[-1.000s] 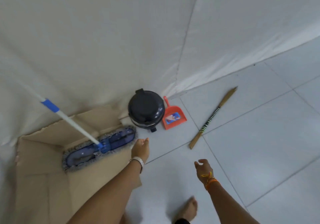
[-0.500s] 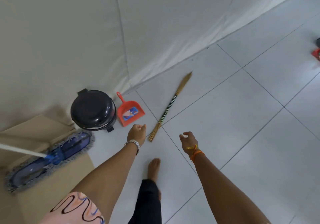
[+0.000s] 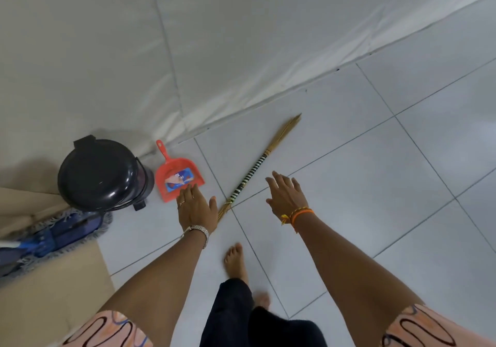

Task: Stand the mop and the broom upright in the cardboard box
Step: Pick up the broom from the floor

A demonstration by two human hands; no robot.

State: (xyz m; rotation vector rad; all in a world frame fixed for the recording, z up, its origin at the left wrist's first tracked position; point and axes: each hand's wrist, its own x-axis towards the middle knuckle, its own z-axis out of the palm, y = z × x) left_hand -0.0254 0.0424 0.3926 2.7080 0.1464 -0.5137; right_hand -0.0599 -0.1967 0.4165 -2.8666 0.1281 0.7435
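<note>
the broom point(image 3: 256, 169) lies flat on the tiled floor point(image 3: 375, 185), running diagonally from a thin tip near the wall down to a splayed straw end by the left hand point(image 3: 197, 207). it is a slim bundle of stiff straw with a black-and-white banded wrap along its middle. it looks very light and fairly rigid along its length, though the loose straw ends would likely flex and shed if squeezed hard.

both hands are empty. the left hand is flat with fingers together, hovering just beside the lower straw end; the right hand point(image 3: 285, 195) is spread, fingers apart, hovering just right of the banded section. neither touches the broom.

the banded wrap seems the best place to take hold: bound tight, grippy, and near the balance point, so 1 hand should be enough.

the mop point(image 3: 53, 235) head, blue with a grey fringe, sits on the cardboard box point(image 3: 53, 287) at the left edge, so that half looks done. a black bin point(image 3: 99, 173) and a red dustpan point(image 3: 178, 177) stand between box and broom.
</note>
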